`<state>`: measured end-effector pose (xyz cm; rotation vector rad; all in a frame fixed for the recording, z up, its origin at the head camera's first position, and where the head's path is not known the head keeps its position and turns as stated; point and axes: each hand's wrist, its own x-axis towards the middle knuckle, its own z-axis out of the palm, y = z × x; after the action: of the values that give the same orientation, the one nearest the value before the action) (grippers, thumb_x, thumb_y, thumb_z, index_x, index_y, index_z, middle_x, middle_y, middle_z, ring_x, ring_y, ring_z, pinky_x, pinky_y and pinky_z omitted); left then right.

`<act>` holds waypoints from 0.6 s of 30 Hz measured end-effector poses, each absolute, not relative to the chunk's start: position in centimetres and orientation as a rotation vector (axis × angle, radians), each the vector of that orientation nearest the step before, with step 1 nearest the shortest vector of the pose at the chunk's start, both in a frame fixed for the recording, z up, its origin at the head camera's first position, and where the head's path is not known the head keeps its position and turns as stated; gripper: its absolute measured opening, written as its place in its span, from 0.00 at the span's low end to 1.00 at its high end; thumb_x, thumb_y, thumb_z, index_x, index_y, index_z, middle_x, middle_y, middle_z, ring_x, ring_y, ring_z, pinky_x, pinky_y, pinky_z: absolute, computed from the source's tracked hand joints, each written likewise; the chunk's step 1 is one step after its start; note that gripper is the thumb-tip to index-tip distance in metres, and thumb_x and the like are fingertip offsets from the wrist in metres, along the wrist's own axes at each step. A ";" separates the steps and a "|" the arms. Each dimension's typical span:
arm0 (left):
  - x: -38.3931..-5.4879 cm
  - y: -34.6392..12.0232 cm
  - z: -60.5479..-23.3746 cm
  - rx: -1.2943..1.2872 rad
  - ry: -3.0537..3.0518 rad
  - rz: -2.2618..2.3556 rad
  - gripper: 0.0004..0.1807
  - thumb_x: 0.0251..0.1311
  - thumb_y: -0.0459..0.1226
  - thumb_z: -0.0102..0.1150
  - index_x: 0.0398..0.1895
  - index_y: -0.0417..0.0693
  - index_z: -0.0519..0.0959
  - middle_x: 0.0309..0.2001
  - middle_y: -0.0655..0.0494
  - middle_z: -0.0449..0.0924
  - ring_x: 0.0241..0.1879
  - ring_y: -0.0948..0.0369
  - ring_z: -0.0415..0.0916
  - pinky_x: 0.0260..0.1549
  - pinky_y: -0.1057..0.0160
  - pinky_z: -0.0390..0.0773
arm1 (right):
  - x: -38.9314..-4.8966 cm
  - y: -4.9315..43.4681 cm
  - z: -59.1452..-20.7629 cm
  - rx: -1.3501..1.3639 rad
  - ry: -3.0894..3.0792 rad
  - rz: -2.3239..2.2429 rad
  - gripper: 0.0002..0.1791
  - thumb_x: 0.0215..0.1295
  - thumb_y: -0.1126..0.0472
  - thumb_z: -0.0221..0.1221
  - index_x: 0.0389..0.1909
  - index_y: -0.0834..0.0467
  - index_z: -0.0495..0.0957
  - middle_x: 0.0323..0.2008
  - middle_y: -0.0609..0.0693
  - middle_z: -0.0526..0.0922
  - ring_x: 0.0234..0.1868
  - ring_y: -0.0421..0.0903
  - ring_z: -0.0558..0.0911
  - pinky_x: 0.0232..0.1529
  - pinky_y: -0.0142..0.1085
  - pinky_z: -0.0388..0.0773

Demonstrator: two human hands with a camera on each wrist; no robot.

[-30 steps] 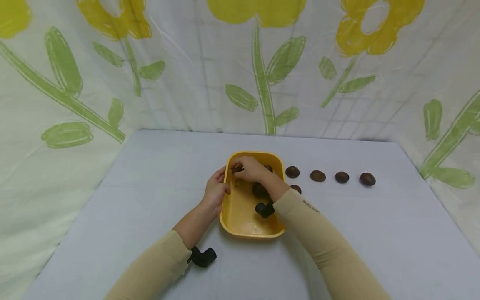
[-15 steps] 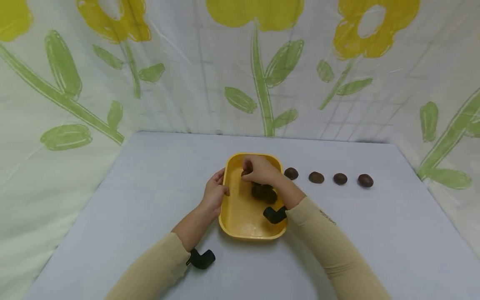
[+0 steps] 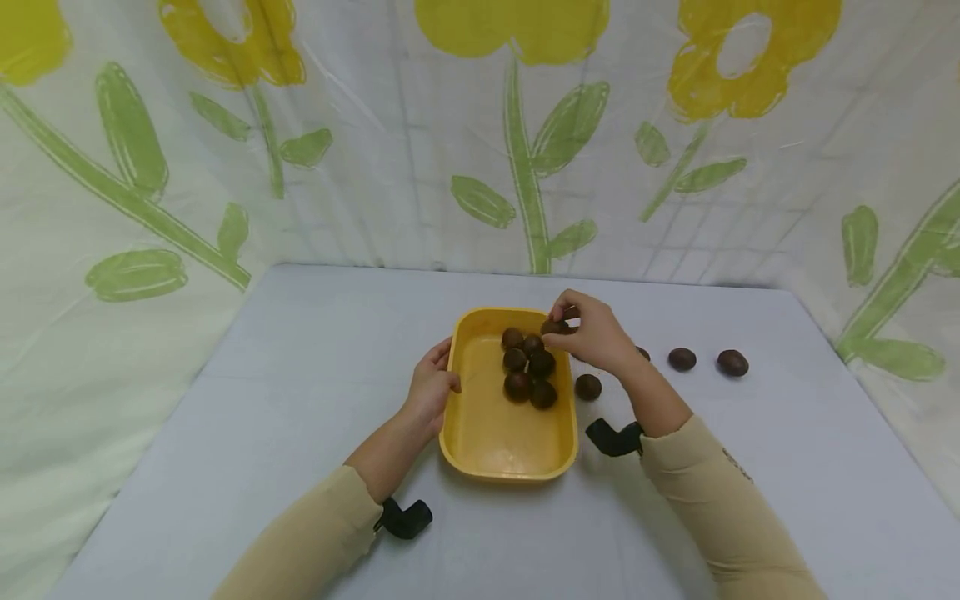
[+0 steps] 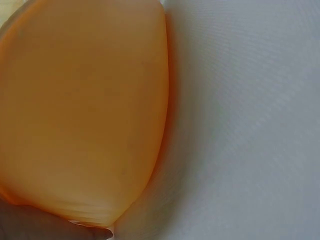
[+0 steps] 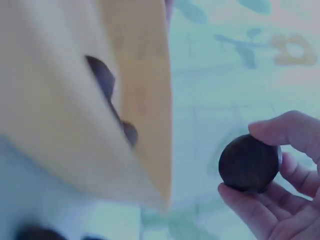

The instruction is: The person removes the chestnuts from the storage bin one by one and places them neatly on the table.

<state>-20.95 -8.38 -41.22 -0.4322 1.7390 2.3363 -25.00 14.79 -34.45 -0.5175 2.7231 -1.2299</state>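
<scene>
The left hand (image 3: 431,390) grips the left side of a yellow plastic tray (image 3: 468,433), thumb over the rim and fingers along the outer wall. In the left wrist view the tray's side (image 4: 85,115) fills much of the picture, with a dark bit of that hand at the bottom. The right hand (image 3: 596,333) is above the tray's far right corner and pinches a dark brown chestnut (image 5: 249,164) between thumb and fingertips. Several chestnuts (image 3: 517,385) lie bunched in the right far part of the tray.
On the white-covered table, more chestnuts (image 3: 682,359) lie in a row right of the tray, partly hidden by the right hand. Another chestnut (image 3: 588,387) sits beside the tray's right wall. A flower-printed curtain (image 3: 375,167) hangs behind the table.
The right hand has taken a chestnut from the tray's far left corner and carried it right, to the far right rim. The left hand has stayed on the tray.
</scene>
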 end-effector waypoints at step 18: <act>-21.0 -8.3 -41.2 -0.454 1.736 2.337 0.43 0.43 0.14 0.36 0.69 0.45 0.58 0.70 0.50 0.57 0.67 0.54 0.58 0.65 0.56 0.61 | -22.4 23.1 -39.0 -0.290 2.786 -1.303 0.15 0.54 0.62 0.64 0.41 0.63 0.74 0.40 0.58 0.79 0.39 0.42 0.77 0.38 0.28 0.75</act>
<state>-20.99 -8.35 -41.19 -0.4540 1.7356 2.3371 -22.39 23.09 -39.00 -0.2900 2.7855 -1.3030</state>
